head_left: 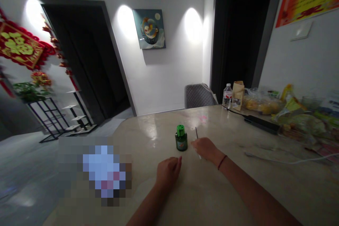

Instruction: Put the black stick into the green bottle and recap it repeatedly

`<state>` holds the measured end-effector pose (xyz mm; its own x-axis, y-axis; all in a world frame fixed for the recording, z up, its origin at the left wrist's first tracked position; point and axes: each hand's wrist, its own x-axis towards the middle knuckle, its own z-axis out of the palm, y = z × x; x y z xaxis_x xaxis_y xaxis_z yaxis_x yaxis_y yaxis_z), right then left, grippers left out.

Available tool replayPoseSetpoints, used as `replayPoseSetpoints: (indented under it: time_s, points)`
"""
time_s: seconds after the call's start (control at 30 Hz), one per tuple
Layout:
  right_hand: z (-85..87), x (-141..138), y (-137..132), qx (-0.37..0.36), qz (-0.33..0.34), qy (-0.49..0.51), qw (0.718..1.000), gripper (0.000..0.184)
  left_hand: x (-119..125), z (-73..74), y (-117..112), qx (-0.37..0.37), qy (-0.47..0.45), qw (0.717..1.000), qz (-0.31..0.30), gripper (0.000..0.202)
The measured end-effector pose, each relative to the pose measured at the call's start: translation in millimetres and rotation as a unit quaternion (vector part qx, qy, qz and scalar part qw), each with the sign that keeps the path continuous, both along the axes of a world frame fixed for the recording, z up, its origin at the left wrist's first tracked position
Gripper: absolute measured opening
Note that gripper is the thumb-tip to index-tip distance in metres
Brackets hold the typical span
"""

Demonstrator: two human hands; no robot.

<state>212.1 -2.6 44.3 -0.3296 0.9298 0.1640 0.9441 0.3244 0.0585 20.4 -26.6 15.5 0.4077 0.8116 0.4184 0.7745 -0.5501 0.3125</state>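
A small green bottle (181,142) with a bright green cap stands upright on the table. Just right of it, my right hand (206,149) is closed on a thin stick (196,132), whose dark end sticks out above the fingers; a pale tip shows below them. The stick's middle is hidden by the hand. In front of the bottle, my left hand (168,171) rests near the tabletop, apart from the bottle. Its fingers are curled in and the thumb side points toward the bottle; nothing is visible in it.
The stone-look table (143,134) has a rounded far left corner. A blurred-out patch (104,171) covers its left side. To the right are a water bottle (227,95), a paper bag (238,94), bagged food (261,105), a black power strip (262,124) and a white cable (286,162). Behind stands a grey chair (200,95).
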Motion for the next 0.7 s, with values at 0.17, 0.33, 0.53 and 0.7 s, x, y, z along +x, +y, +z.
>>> replayPoseSetpoints:
  time_s: [0.17,0.33,0.53,0.7]
  points:
    - [-5.9,-1,3,-0.011,0.007,0.055,0.998,0.018,3,0.5,-1,-0.013,-0.006,1.000,-0.018,0.044]
    - [-10.1,-1,5,-0.089,0.066,0.319,0.941,0.038,6,0.0,-1,-0.087,-0.058,0.994,-0.038,0.046]
    - [-9.3,15,6,-0.434,0.088,0.589,0.676,0.057,6,7.2,7,-0.371,-0.289,0.880,-0.073,0.060]
    - [-23.3,41,17,-0.534,0.071,0.698,0.471,0.063,0,12.7,15,-0.486,-0.431,0.753,-0.109,0.063]
